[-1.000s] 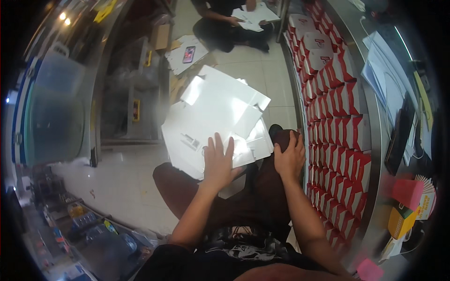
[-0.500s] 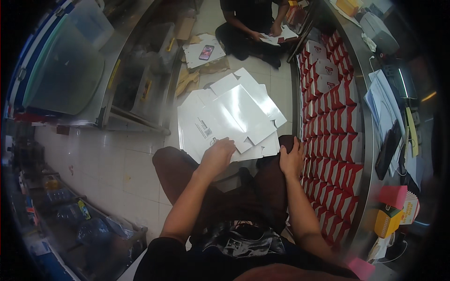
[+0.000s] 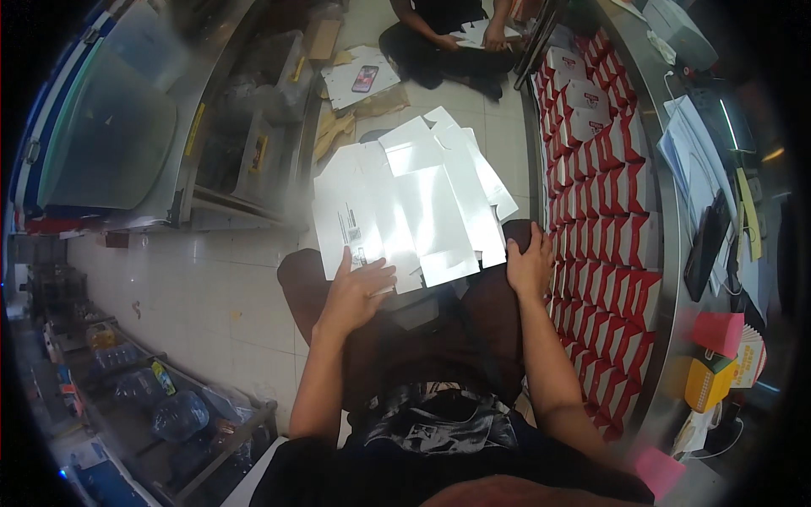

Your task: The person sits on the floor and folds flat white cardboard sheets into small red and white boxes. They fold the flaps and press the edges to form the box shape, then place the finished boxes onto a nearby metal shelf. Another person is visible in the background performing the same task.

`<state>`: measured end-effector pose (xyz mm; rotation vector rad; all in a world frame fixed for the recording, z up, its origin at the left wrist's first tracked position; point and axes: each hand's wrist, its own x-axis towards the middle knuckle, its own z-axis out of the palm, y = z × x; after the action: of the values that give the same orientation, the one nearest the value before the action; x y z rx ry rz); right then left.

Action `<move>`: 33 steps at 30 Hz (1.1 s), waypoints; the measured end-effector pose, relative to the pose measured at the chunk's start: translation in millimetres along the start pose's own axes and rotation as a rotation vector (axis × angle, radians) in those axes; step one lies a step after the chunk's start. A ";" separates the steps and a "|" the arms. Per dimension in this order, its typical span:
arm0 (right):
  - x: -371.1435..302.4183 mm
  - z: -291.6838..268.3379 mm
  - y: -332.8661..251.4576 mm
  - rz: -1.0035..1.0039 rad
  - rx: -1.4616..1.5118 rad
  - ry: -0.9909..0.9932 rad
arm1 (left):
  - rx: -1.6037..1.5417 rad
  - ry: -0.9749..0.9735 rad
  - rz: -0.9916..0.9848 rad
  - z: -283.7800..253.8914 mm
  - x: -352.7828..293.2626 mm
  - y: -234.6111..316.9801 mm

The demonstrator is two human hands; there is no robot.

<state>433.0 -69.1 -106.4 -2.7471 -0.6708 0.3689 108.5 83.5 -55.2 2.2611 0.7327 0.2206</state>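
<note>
Before my knees lies a loose pile of flat white cardboard box blanks [image 3: 384, 215], overlapping at different angles and glossy in places. My left hand [image 3: 359, 291] is at the pile's near left edge with its fingers spread, touching the lowest corner beside a small printed patch. Nothing is gripped in it. My right hand [image 3: 530, 264] rests on my right knee [image 3: 518, 230], close to the pile's right corner, with its fingers apart and holding nothing. What supports the pile is mostly hidden beneath it.
Rows of red-and-white folded boxes [image 3: 600, 245] fill the right side under a metal counter [image 3: 667, 211]. Ahead, a phone [image 3: 365, 79] lies on white cardboard [image 3: 342, 89]. Beyond, another person's hands [image 3: 494, 35] hold a white piece. Shelves with plastic bins [image 3: 245, 160] stand left.
My left hand has moved slightly left and down, its fingers going from bunched to spread. The top blanks have turned and shifted toward me. My right hand stays on the knee.
</note>
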 end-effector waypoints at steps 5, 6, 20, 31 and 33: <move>-0.7 -1.6 0.1 0.008 -0.005 0.001 | 0.054 0.083 0.003 -2.4 -9.8 0.5; -1.1 -1.4 2.5 0.006 -0.011 0.015 | 0.035 0.236 -0.015 1.1 -8.5 -4.1; 84.4 2.7 -64.7 -0.435 0.393 0.016 | -0.627 0.564 -0.500 26.9 8.0 -64.8; 55.4 -12.4 -61.0 -0.170 0.425 -0.487 | -0.654 0.610 -0.733 20.3 -1.1 -45.6; 47.2 -10.3 -53.7 -0.128 0.666 -0.564 | -0.549 0.603 -0.729 17.2 -10.5 -61.0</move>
<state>454.9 -3.0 -87.3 -1.9537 -0.6831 1.1275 79.3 101.8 -109.4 1.2920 1.5330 0.6614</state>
